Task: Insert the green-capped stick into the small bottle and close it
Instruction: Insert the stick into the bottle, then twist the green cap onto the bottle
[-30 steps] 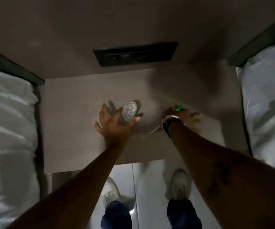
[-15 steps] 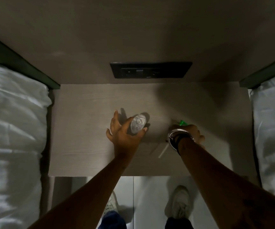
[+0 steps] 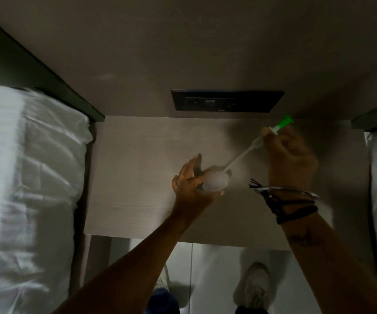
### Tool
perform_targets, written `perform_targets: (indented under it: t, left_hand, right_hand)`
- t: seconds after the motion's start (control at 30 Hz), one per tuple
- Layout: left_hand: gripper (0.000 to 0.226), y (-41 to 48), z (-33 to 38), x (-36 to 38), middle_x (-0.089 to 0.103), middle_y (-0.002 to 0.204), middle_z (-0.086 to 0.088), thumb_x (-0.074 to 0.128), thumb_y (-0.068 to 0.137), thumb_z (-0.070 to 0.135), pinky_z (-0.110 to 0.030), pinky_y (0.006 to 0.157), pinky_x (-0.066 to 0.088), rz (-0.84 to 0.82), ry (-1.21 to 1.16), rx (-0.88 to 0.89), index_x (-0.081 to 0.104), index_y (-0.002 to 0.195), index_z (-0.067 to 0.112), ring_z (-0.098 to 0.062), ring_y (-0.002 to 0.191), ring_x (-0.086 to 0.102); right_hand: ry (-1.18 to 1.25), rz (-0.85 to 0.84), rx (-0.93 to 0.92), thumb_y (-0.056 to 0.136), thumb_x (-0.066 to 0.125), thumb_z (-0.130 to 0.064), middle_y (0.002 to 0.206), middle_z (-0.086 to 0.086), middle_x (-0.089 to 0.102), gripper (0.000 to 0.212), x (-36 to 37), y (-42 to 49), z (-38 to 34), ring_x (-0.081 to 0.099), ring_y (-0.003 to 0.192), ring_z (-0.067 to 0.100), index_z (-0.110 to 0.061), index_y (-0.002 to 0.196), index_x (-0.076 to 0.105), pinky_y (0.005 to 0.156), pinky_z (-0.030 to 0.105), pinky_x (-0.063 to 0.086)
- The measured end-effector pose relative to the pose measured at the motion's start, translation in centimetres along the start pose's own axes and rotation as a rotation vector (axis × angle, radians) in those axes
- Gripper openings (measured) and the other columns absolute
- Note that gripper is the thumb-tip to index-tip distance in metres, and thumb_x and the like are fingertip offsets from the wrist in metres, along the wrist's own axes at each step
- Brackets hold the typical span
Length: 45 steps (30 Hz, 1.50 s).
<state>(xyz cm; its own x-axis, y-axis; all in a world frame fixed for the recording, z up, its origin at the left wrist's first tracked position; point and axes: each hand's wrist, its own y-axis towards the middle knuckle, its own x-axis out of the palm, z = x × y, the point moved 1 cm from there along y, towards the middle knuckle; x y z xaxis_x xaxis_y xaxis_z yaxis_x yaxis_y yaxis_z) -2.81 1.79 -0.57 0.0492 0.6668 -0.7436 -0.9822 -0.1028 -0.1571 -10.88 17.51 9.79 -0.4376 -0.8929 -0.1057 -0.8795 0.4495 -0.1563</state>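
Green-capped stick (image 3: 260, 141), pinched by right fingers (image 3: 268, 132), tip at left-held small bottle (image 3: 215, 181).

Head view, steeply down onto nightstand (image 3: 137, 177)

The small bottle (image 3: 215, 182) is clear and round, seen from above and a little blurry. It sits near the middle of the table. The green-capped stick (image 3: 254, 145) is thin and white, with a bright green cap at its far right end. It tilts, and its near tip is at the bottle's top.
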Motion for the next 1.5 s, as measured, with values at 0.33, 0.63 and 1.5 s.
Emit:
perform_targets:
  t: [0.33, 0.63, 1.5]
  left_hand:
    - [0.058, 0.5, -1.3, 0.7, 0.022, 0.158, 0.0, 0.072, 0.068, 0.057, -0.056, 0.114, 0.016, -0.046, -0.029, -0.038, 0.059, 0.122, 0.038, -0.021, 0.144, 0.015]
    - [0.063, 1.9, -2.7, 0.3, 0.009, 0.161, -0.007, 0.078, 0.068, 0.048, -0.056, 0.113, -0.002, -0.128, 0.029, 0.088, 0.056, 0.126, 0.039, -0.025, 0.144, -0.009]
    - [0.058, 4.1, -2.9, -1.5, -0.001, 0.161, 0.008, 0.079, 0.067, 0.042, -0.046, 0.111, -0.012, -0.353, 0.019, 0.206, 0.059, 0.121, 0.043, -0.011, 0.143, -0.016]
  right_hand:
    - [-0.521, -0.327, -0.421, 0.071, 0.081, -0.022, 0.139, 0.016, 0.052, 0.027, -0.2, -3.8, 3.2, 0.045, 0.127, 0.036, -0.008, 0.092, 0.072, 0.105, 0.048, 0.038]
    - [-0.702, -0.575, -0.456, 0.064, 0.087, -0.027, 0.142, 0.018, 0.047, 0.035, -0.5, -4.4, 5.2, 0.043, 0.129, 0.04, -0.013, 0.093, 0.075, 0.102, 0.06, 0.038]
    - [-0.635, -0.705, -0.321, 0.065, 0.085, -0.022, 0.154, 0.012, 0.031, 0.058, 0.0, -3.5, 6.5, 0.025, 0.142, 0.032, -0.016, 0.119, 0.063, 0.114, 0.058, 0.028]
